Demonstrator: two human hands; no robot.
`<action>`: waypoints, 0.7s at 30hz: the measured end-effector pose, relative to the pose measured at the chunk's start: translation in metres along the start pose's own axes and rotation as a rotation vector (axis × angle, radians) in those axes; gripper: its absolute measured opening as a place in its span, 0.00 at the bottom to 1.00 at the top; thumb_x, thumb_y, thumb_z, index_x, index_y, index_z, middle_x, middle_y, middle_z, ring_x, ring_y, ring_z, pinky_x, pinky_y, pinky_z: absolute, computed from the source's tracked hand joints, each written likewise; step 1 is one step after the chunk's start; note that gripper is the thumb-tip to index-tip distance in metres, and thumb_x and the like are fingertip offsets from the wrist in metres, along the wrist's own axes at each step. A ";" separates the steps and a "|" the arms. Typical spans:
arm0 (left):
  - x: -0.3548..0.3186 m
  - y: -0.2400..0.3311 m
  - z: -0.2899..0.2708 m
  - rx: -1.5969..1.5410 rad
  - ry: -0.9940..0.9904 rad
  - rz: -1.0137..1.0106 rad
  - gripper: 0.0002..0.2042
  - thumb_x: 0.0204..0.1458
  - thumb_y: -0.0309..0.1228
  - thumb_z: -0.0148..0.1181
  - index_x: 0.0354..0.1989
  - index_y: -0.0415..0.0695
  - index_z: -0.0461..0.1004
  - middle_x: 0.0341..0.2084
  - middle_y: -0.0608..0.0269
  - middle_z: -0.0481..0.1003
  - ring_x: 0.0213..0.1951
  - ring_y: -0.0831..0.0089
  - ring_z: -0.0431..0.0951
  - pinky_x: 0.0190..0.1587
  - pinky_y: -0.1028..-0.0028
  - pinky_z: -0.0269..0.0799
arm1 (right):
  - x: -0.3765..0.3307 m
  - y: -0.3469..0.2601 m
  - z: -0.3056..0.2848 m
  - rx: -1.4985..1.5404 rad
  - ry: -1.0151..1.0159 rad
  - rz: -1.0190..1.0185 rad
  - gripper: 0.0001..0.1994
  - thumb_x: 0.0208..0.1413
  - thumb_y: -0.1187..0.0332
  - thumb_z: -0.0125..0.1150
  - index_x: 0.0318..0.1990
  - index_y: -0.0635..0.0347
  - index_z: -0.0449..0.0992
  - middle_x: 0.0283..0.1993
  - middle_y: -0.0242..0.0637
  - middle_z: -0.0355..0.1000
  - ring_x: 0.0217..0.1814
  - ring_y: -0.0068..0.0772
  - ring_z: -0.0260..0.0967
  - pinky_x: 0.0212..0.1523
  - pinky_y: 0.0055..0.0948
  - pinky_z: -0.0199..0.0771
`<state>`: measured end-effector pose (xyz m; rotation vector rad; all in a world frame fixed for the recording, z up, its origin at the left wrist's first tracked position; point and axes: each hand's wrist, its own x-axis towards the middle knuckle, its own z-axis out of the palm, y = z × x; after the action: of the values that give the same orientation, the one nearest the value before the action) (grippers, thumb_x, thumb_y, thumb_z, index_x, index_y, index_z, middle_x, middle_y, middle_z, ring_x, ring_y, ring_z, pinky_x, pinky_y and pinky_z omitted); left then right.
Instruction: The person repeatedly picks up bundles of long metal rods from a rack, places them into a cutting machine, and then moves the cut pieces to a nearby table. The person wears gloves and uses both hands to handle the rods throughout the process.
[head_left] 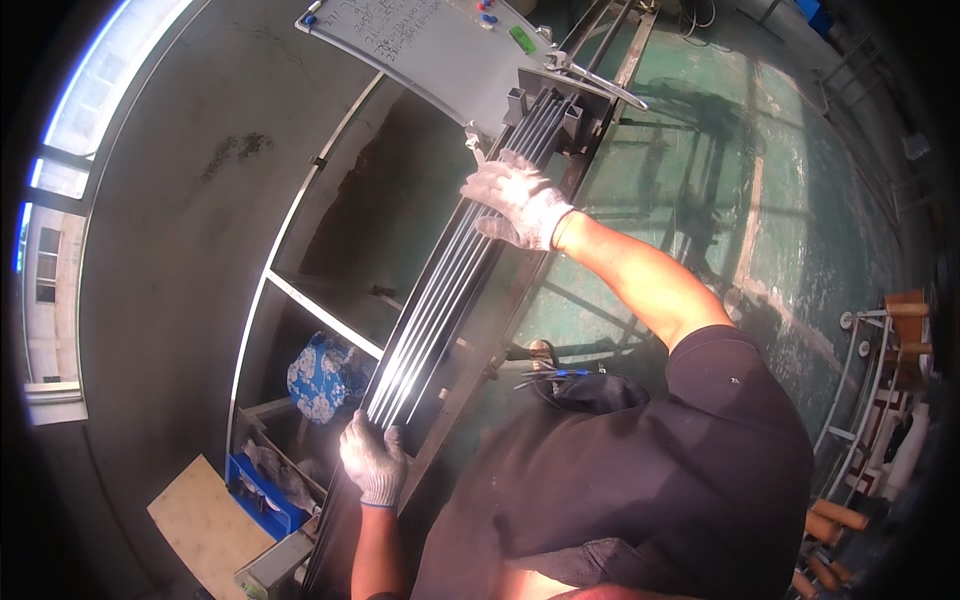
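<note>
Several thin, shiny metal rods [440,300] lie side by side along a narrow dark bench that runs from lower left to upper middle. My left hand [372,462], in a pale knitted glove, closes around the near ends of the rods, with its thumb on their right side. Farther up, my right hand [518,202], gloved alike, lies across the top of the rods with its fingers stretched out and its thumb apart. Beyond it, the far ends sit between two short square metal tubes [516,105] by an upright plate.
An adjustable wrench [590,77] lies at the bench's far end, beside a whiteboard [440,60] with magnets. Left of the bench are a blue floral seat [320,378], a blue bin [262,500] and a tan board [208,525]. A metal rack [860,380] stands at right.
</note>
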<state>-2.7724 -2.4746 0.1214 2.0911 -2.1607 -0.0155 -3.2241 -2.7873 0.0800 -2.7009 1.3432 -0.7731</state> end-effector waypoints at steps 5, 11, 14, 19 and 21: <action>0.044 0.062 0.011 0.042 0.012 -0.064 0.41 0.53 0.37 0.81 0.73 0.32 0.69 0.59 0.40 0.81 0.60 0.41 0.81 0.64 0.47 0.75 | 0.020 0.052 -0.008 -0.098 -0.006 0.095 0.26 0.73 0.53 0.68 0.74 0.44 0.78 0.79 0.40 0.75 0.87 0.51 0.64 0.90 0.60 0.52; 0.081 0.121 -0.001 -0.189 0.256 0.004 0.45 0.44 0.40 0.86 0.69 0.30 0.71 0.63 0.37 0.77 0.63 0.40 0.79 0.72 0.45 0.72 | 0.008 0.084 0.001 -0.165 0.080 -0.009 0.21 0.77 0.59 0.62 0.74 0.46 0.77 0.78 0.37 0.75 0.87 0.51 0.63 0.90 0.62 0.48; 0.045 0.121 0.016 -0.130 0.229 -0.026 0.45 0.44 0.39 0.83 0.71 0.31 0.73 0.75 0.34 0.72 0.76 0.36 0.71 0.82 0.37 0.60 | 0.005 0.118 0.015 -0.194 -0.028 0.025 0.20 0.80 0.59 0.57 0.74 0.47 0.77 0.80 0.36 0.73 0.88 0.45 0.62 0.90 0.59 0.47; -0.066 0.100 0.037 -0.200 0.454 -0.141 0.34 0.47 0.31 0.75 0.67 0.35 0.78 0.76 0.40 0.73 0.78 0.41 0.72 0.83 0.38 0.63 | 0.012 0.165 0.037 -0.258 -0.004 -0.015 0.22 0.83 0.55 0.51 0.76 0.46 0.77 0.82 0.35 0.74 0.88 0.46 0.63 0.87 0.57 0.51; -0.121 0.087 0.042 -0.189 0.505 -0.257 0.29 0.49 0.31 0.75 0.62 0.37 0.80 0.73 0.43 0.75 0.74 0.41 0.75 0.76 0.40 0.70 | 0.012 0.161 0.044 -0.335 0.048 0.058 0.27 0.85 0.46 0.45 0.81 0.42 0.75 0.86 0.34 0.70 0.89 0.48 0.62 0.85 0.59 0.53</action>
<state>-2.8603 -2.3542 0.0775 1.9815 -1.5349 0.2453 -3.3180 -2.9059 0.0086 -2.8858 1.6924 -0.6634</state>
